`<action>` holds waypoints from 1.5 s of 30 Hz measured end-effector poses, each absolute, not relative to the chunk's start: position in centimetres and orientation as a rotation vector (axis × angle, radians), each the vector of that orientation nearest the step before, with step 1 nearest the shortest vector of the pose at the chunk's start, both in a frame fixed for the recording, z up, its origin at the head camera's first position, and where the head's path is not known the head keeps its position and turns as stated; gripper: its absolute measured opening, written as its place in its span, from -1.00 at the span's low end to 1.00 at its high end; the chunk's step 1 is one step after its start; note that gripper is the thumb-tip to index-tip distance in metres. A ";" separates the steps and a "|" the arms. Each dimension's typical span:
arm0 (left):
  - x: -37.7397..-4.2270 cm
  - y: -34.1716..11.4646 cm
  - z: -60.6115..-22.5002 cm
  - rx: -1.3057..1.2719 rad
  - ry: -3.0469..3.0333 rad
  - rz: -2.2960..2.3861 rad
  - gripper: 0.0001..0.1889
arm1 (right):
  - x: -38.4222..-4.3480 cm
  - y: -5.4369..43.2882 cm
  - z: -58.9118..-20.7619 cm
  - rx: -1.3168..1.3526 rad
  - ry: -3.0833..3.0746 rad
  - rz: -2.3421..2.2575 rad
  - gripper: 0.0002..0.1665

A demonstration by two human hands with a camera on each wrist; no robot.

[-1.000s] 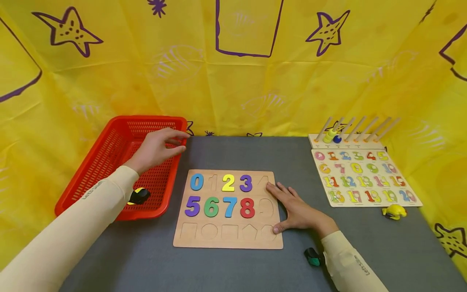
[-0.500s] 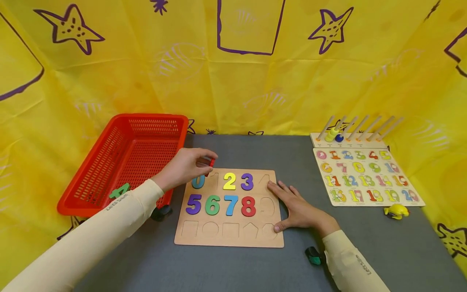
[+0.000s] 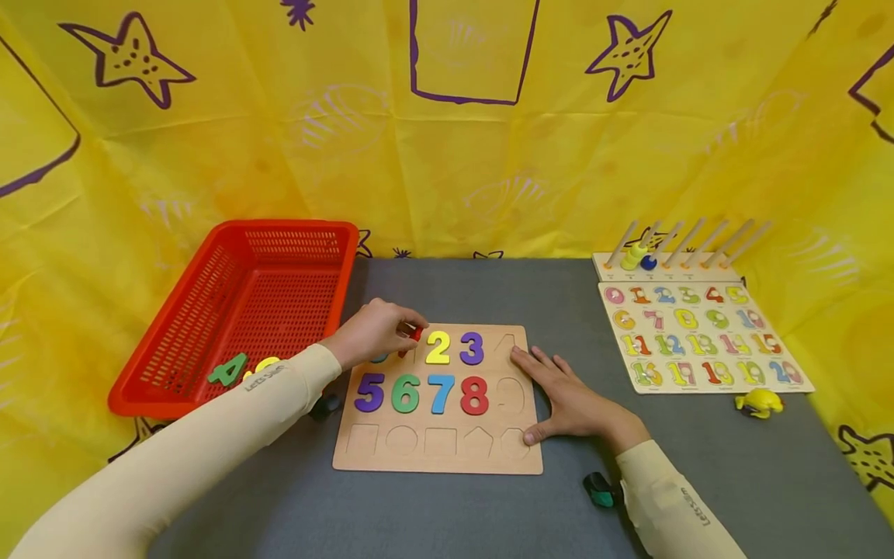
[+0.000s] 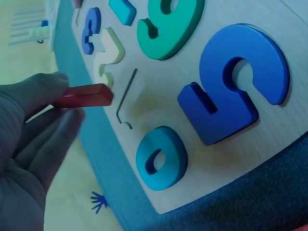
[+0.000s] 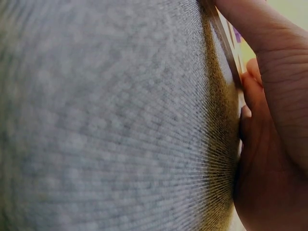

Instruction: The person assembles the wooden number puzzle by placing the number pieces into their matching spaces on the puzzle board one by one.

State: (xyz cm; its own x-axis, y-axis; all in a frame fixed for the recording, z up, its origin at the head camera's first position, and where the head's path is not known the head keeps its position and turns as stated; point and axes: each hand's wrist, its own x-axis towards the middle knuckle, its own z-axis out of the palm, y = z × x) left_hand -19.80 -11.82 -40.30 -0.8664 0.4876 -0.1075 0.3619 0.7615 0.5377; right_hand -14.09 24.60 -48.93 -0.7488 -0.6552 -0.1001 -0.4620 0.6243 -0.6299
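Note:
My left hand is over the top-left part of the wooden number puzzle board. Between thumb and fingers it pinches a small red number piece, seen edge-on in the left wrist view, close above the recess shaped like a 1. The blue 0 sits beside that recess, and the yellow 2 lies on its other side. Along the board's right edge rests my right hand, fingers extended, with thumb and fingertips touching the board. Number recesses near it hold no pieces.
A red plastic basket stands left, with a green 4 and a yellow piece inside. At right lie a printed counting board with pegs and a yellow toy. A yellow patterned cloth hangs behind.
My left hand has gone from over the basket rightward to the puzzle board, the red piece appearing in its fingers, and lowered toward the 1 recess. My right hand has stayed at the board's edge.

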 end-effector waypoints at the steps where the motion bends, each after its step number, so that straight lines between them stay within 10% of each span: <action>1: -19.9 -11.7 -40.5 0.664 2.713 0.741 -0.68 | -14.1 24.6 -48.9 -0.899 2.531 -0.847 0.56; 33: -22.9 -10.5 -41.4 0.762 2.650 0.373 -0.91 | -14.2 24.5 -48.6 -0.885 2.517 -0.842 0.54; 45: -23.1 -10.5 -40.9 0.834 2.589 0.169 -0.60 | -14.2 24.5 -48.6 -0.881 2.521 -0.833 0.55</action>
